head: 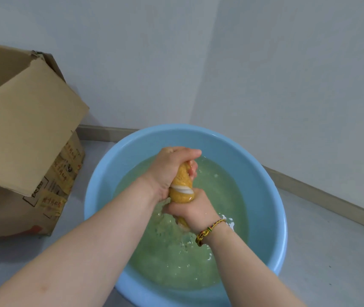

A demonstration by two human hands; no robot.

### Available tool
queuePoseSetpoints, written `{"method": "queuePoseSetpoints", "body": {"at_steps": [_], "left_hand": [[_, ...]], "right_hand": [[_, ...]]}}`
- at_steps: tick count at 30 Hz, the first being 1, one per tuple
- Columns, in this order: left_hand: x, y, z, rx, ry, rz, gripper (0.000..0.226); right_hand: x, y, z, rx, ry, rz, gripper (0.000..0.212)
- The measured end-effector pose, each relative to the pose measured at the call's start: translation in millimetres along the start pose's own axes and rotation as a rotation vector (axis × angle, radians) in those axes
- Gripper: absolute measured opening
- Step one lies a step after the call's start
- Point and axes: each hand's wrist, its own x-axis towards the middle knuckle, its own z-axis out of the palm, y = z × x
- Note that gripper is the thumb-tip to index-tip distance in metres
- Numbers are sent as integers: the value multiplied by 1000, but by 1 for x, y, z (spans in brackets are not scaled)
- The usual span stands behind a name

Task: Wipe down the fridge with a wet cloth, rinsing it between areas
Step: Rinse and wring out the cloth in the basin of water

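Walls (265, 63): pale and bare, meeting in a corner beyond the fingers; a skirting board (320, 196) runs along their foot on both sides of the corner.
Floor (331, 251): grey; the widest open stretch lies right of the fingers, between the basin's rim and the skirting; a narrower strip lies to their left, between basin and box.
Cardboard box (21, 129): left of the fingers and well apart from them; its flap is open and leans out toward the basin; its near lower corner stands close to the basin's left edge, though I cannot tell whether they touch.
Basin (101, 180): round, light blue, on the floor directly under the fingers; its far rim sits just short of the wall corner; its near rim is hidden by the forearms.
Water (221, 196): greenish, well below the rim; rippled and splashing under the lower fist.
Left hand (170, 169): fingers (193, 171) curled tight round the cloth's far end, thumb laid across the top.
Right hand (192, 210): fingers wrapped round the near end, just above the water; they are mostly hidden behind the back of the hand.
Cloth (182, 185): yellow with a white band, twisted into a thick rope between the two fists, over the basin's middle.
Bracelet (207, 230): woven, many-coloured, on the right wrist just behind the lower fist.
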Motion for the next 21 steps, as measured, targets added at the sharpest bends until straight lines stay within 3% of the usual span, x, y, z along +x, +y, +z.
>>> {"method": "queuePoseSetpoints", "body": {"at_steps": [9, 12, 15, 18, 21], "left_hand": [[-3, -19, -4, -30, -112, -73, 29], [0, -12, -5, -38, -128, -37, 7], [3, -9, -8, -195, -170, -67, 21], [2, -10, -1, -143, -152, -62, 24], [1, -11, 9, -72, 28, 28, 23]], "right_hand": [[-5, 14, -8, 98, -292, 145, 21], [-4, 10, -14, 297, -204, 129, 13], [0, 1, -19, 459, -50, 98, 7], [7, -2, -23, 373, 117, 4, 15], [0, -12, -27, 132, 114, -94, 42]]}}
